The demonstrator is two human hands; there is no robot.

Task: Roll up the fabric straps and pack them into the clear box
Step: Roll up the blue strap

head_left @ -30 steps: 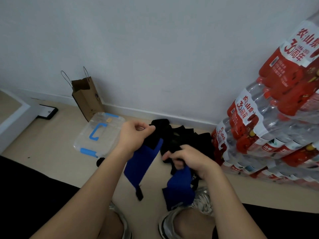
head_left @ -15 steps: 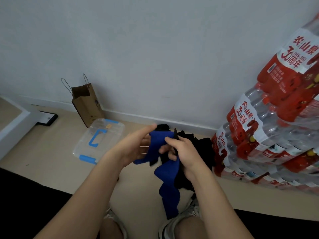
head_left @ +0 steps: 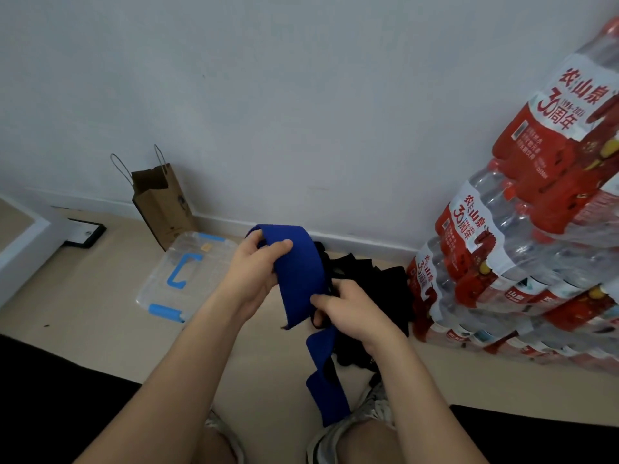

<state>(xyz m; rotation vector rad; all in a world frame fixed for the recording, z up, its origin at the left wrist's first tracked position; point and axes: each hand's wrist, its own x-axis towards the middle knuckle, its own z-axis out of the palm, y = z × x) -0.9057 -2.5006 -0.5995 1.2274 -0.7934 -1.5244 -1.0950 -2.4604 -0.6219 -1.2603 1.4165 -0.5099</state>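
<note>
Head view, floor-level scene.

Blue fabric strap (head_left: pixel 301 272) – held in the air at frame centre, looped over at the top, not yet rolled; its free tail hangs toward 6 o'clock, ending near a grey shoe (head_left: pixel 375 406).
Left hand (head_left: pixel 254 279) – grips the strap's upper fold, thumb pressed on the front face, fingers curled behind.
Right hand (head_left: pixel 351 309) – at 4 o'clock of the left, thumb against the strap's lower edge, fingers curled under it and closed on the cloth.
Clear box (head_left: pixel 187 276) – on the floor at 9 o'clock of the left hand, lid with blue handle and blue latch on; apart from both hands.
Black straps (head_left: pixel 368 286) – loose heap on the floor at 3 o'clock of the blue one, partly behind the right hand.
Paper bag (head_left: pixel 164 205) – upright against the wall, at 12 o'clock of the box.
Bottled-water packs (head_left: pixel 519 262) – stacked at 3 o'clock, beside the black heap.
</note>
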